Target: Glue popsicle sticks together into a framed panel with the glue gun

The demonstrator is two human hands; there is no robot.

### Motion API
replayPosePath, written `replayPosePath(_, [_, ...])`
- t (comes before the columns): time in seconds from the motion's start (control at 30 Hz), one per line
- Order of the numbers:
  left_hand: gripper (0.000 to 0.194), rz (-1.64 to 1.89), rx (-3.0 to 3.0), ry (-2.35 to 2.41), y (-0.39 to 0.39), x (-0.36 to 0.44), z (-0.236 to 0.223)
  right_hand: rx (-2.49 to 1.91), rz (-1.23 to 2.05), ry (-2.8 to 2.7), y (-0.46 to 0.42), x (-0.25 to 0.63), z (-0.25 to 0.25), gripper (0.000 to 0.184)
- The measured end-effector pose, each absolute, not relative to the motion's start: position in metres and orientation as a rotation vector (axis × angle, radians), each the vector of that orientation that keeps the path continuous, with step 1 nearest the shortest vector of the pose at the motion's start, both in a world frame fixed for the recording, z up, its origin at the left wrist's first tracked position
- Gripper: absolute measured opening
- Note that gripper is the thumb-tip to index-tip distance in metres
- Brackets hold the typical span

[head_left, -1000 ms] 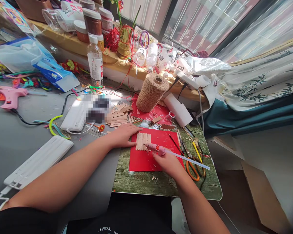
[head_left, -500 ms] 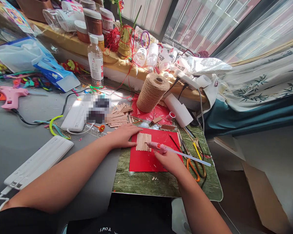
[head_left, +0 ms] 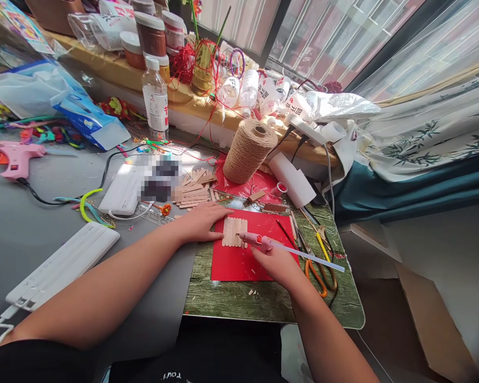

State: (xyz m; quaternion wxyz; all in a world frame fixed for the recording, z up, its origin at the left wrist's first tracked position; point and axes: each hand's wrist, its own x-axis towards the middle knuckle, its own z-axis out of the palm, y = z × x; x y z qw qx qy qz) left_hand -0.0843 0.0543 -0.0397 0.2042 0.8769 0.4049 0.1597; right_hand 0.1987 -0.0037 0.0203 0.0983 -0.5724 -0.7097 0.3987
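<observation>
Several popsicle sticks lie side by side as a small panel [head_left: 229, 234] on a sheet of red paper [head_left: 235, 266]. My right hand [head_left: 277, 261] is closed round a pink glue gun [head_left: 259, 240], whose nozzle points left over the panel's right part. A long clear glue stick [head_left: 307, 256] juts out from the back of the gun. I cannot tell whether the nozzle touches the wood. My left hand [head_left: 203, 221] lies flat with fingers stretched at the panel's left edge, thumb near its side, holding nothing.
Behind the paper stand a big twine spool [head_left: 250, 151] and a pile of loose popsicle sticks [head_left: 193, 189]. Orange-handled scissors [head_left: 316, 276] lie to the right. A second pink glue gun [head_left: 18, 157] and a white power bank [head_left: 64, 266] are on the left.
</observation>
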Motion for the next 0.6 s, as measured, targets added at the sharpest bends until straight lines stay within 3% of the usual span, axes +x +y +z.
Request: replayPosePath(0.6, [0.074,0.452,2.434,1.140,0.054,-0.085,-0.041,-1.818,1.115,-2.124,0.005,0.193,0.042,0.051])
